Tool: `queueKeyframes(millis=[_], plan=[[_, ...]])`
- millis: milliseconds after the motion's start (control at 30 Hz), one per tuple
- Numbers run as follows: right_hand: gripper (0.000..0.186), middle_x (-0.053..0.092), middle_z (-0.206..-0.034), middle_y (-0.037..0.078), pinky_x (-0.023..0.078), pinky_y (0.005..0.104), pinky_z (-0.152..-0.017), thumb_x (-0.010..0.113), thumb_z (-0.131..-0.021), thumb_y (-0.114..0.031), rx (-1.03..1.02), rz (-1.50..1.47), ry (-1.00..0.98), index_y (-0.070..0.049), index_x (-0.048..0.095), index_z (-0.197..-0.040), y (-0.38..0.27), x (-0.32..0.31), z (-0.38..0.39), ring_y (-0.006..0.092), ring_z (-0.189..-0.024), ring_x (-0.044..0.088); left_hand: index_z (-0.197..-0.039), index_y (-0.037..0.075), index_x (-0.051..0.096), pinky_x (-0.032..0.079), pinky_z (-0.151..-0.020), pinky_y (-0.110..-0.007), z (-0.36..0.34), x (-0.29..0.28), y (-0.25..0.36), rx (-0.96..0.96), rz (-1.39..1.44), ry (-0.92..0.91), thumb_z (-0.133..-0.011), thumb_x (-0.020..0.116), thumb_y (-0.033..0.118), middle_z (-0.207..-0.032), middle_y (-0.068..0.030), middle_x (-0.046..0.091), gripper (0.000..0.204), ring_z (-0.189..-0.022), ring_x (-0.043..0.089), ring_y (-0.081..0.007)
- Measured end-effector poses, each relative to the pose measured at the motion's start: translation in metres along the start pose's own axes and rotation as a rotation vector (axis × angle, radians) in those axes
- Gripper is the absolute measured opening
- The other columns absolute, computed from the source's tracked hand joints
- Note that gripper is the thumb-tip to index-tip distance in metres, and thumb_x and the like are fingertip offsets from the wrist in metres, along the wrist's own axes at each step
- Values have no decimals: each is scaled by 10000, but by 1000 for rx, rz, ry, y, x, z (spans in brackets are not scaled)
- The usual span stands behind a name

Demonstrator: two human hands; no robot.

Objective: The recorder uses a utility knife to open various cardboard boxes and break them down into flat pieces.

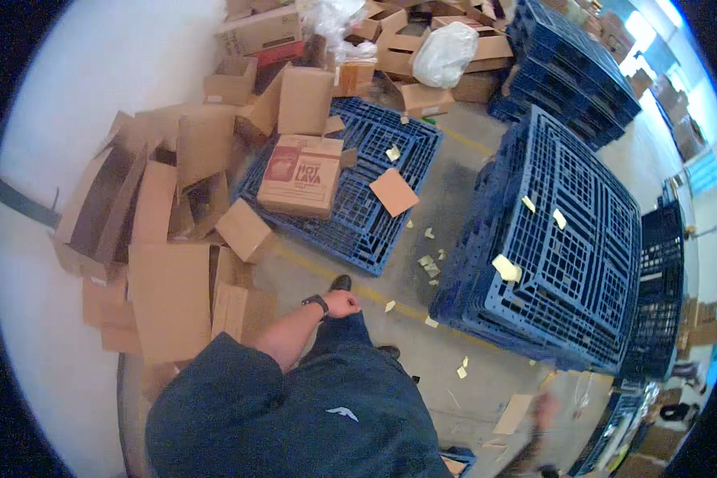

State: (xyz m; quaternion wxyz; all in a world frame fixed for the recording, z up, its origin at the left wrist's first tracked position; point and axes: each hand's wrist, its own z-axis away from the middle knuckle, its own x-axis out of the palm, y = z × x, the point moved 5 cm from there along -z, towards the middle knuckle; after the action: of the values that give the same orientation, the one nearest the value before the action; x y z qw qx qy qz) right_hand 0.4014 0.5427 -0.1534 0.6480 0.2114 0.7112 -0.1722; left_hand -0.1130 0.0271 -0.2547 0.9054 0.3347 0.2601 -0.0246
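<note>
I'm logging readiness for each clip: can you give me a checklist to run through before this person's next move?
1. Left hand unloaded: ok, looks curled, nothing seen in it.
2. Right hand unloaded: cannot tell, it is blurred near a flat cardboard piece.
3. Red-printed carton supported: ok, resting on the low blue pallet.
4. Floor free of scraps: not ok, pale scraps lie there.
5. Pallet stack top free of scraps: not ok, several lie on it.

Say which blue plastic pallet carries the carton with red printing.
The low pallet on the floor ahead of the left hand: the red-printed carton sits on it, while the tall pallet stack at right bears only pale scraps.
</note>
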Motion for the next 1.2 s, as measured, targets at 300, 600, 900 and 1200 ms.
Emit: queueKeyframes(millis=[300, 600, 900, 1200], plan=[[359, 433, -542, -6, 361, 312, -391, 552, -970, -365, 826, -996, -568, -77, 443, -787, -308, 74, -7, 107, -424, 426, -1010, 63, 714, 515, -812, -355, -99, -92, -172, -197, 341, 72, -888, 609, 376, -901, -136, 712, 352, -880, 668, -245], [294, 642, -782, 196, 493, 458, -654, 506, -953, -302, 188, -466, -926, -9, 520, -955, -535, 271, -298, 349, -734, 648, -1146, 48, 650, 469, -934, -459, -238, -267, -369, -448, 297, 466, -855, 630, 333, -1127, -230, 645, 408, -1058, 604, -386], [339, 556, -786, 48, 442, 340, -525, 506, -973, -418, 541, -1193, -784, -79, 505, -981, -763, 525, -497, 133, -660, 525, -1224, -62, 519, 480, -917, -433, -324, -311, -490, -554, 598, 643, -780, 729, 412, -1160, -236, 623, 682, -1024, 616, -394], [275, 598, -930, 269, 456, 537, -756, 547, -922, -272, 221, -629, -436, -3, 534, -972, -779, 385, -485, 466, -878, 584, -1064, -10, 653, 513, -764, -382, -219, -282, -438, -470, 543, 894, -866, 692, 319, -903, -128, 695, 386, -788, 644, -239]])
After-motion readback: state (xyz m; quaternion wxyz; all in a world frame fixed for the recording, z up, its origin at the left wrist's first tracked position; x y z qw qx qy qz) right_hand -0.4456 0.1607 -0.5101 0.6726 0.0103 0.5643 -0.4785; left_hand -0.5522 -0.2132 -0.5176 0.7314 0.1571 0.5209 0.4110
